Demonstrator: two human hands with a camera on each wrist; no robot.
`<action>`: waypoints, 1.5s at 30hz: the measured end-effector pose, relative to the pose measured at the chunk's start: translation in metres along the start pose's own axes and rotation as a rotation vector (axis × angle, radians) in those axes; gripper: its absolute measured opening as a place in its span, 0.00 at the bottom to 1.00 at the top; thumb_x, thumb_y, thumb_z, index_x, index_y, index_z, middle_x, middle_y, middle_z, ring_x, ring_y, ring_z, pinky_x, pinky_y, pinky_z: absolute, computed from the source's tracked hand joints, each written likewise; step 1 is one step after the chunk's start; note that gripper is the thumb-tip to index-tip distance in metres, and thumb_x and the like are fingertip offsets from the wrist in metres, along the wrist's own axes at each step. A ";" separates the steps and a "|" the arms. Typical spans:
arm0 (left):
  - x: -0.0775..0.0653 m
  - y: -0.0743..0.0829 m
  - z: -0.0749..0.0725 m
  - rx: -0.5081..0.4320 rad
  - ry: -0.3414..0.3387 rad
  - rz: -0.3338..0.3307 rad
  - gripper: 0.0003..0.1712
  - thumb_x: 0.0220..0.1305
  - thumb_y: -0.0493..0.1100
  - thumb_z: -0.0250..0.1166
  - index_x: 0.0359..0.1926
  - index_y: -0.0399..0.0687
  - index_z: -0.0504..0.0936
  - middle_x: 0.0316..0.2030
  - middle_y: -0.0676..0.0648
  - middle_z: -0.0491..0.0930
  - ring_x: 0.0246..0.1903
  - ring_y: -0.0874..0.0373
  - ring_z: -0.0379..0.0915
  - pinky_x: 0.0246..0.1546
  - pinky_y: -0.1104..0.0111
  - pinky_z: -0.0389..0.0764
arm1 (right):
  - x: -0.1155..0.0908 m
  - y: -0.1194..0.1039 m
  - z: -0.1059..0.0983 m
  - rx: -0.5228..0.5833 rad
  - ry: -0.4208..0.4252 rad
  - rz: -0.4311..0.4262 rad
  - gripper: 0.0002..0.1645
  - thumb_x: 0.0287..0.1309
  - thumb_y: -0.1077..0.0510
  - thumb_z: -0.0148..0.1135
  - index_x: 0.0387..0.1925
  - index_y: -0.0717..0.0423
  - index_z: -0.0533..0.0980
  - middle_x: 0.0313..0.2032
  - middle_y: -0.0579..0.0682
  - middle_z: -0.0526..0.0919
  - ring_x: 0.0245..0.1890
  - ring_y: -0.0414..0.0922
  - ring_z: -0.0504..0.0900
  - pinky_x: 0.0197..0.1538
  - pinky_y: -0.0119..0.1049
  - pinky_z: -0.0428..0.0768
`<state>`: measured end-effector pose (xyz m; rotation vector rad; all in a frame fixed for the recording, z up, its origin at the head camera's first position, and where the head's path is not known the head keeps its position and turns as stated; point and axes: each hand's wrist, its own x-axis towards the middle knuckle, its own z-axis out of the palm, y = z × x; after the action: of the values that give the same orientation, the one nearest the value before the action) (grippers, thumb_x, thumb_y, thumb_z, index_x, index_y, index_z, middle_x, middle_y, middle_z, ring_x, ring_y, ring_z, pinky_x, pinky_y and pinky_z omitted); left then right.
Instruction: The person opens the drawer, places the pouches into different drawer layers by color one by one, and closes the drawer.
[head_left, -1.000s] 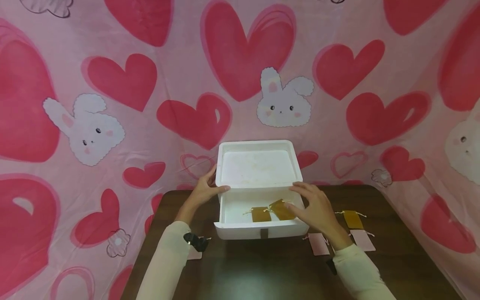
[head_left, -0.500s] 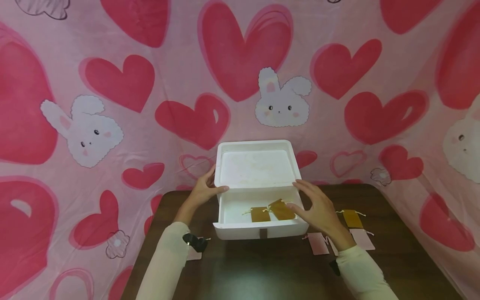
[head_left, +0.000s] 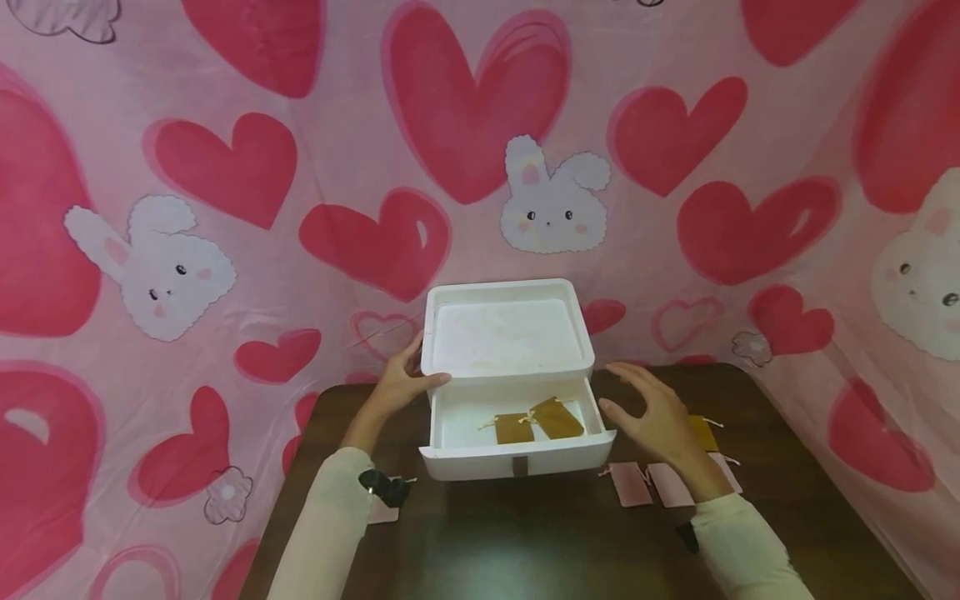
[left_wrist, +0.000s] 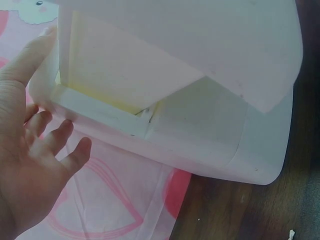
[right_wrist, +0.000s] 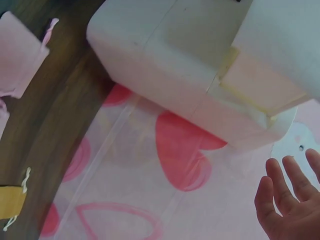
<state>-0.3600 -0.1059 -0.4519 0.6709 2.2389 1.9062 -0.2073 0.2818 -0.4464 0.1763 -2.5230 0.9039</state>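
Observation:
A white drawer box point(head_left: 510, 333) with a recessed top stands at the table's far side, its drawer point(head_left: 480, 465) pulled out. Two mustard drawstring pouches lie in the drawer: one near the middle point(head_left: 513, 429) and a tilted one point(head_left: 557, 418) to its right. My left hand point(head_left: 396, 390) rests at the box's left side, thumb at the front upper corner; in the left wrist view its fingers point(left_wrist: 65, 132) are loosely bent along the side. To the right of the drawer, my right hand point(head_left: 656, 412) hovers apart from the box, fingers spread and holding nothing.
On the dark wooden table point(head_left: 495, 550), pink drawstring pouches point(head_left: 632, 483) and a mustard pouch point(head_left: 703, 429) lie right of the box, partly behind my right arm. Another pink pouch point(head_left: 385, 511) sits beside my left wrist. A pink heart-patterned cloth point(head_left: 360, 125) hangs close behind.
My right hand has come off the box's right front corner and moved right. My left hand stays at the box. The head view has shifted slightly; the pouches in the drawer look unmoved.

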 end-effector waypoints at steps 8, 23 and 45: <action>-0.001 -0.001 -0.001 0.010 0.010 0.010 0.58 0.56 0.30 0.73 0.81 0.48 0.50 0.75 0.35 0.64 0.69 0.40 0.67 0.62 0.54 0.80 | -0.004 0.031 -0.011 -0.062 0.012 0.032 0.33 0.60 0.49 0.71 0.64 0.54 0.76 0.62 0.59 0.80 0.62 0.63 0.78 0.60 0.68 0.75; -0.002 0.001 0.001 0.004 0.002 0.036 0.57 0.56 0.31 0.74 0.81 0.47 0.51 0.74 0.33 0.65 0.69 0.38 0.67 0.61 0.54 0.81 | -0.017 0.094 -0.028 -0.132 -0.014 0.194 0.33 0.65 0.44 0.66 0.66 0.53 0.74 0.59 0.66 0.81 0.56 0.66 0.81 0.49 0.70 0.77; -0.003 0.003 0.002 0.003 0.012 0.031 0.57 0.56 0.31 0.74 0.81 0.48 0.52 0.74 0.35 0.66 0.66 0.40 0.69 0.60 0.55 0.82 | -0.030 0.175 -0.035 -0.209 -0.184 0.441 0.43 0.69 0.33 0.54 0.70 0.61 0.67 0.68 0.76 0.67 0.62 0.76 0.69 0.53 0.75 0.73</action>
<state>-0.3555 -0.1052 -0.4502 0.7011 2.2515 1.9269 -0.2140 0.4393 -0.5359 -0.3951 -2.8660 0.7993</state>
